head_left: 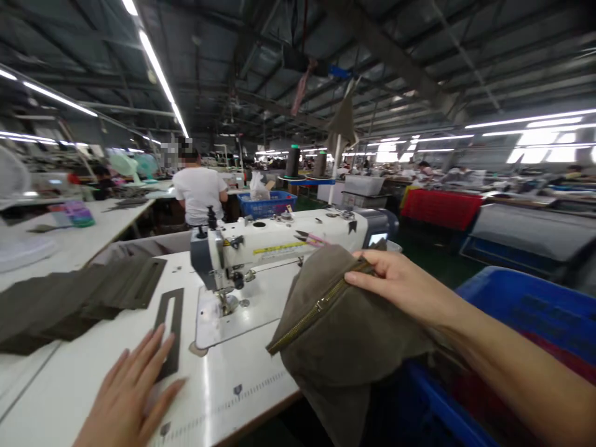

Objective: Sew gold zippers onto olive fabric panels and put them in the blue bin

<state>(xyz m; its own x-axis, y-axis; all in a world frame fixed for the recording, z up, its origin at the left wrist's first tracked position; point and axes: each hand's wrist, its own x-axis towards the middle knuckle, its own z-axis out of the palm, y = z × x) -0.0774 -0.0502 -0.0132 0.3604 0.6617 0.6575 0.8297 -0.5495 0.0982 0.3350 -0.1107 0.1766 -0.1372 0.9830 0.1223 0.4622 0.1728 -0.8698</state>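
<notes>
A brown cloth (344, 329) with a gold zip (298, 326) is pinched between the thumb and fingers of the right hand (386, 271). It is held in front of the sewing machine (288, 239), over the edge of the table (242, 366). The fingers of the left hand (130, 391) are spread a bit over a slotted strip (175, 335). Dark pieces (79, 298) are piled nearby.

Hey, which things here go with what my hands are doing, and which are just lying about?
Likely in the job:
- zippered fabric, in your right hand
- slotted piece, under your left hand's fingertips
- stacked dark pieces
- sewing machine

Probably just about:
- purple package
- red crates
- green fan
</notes>
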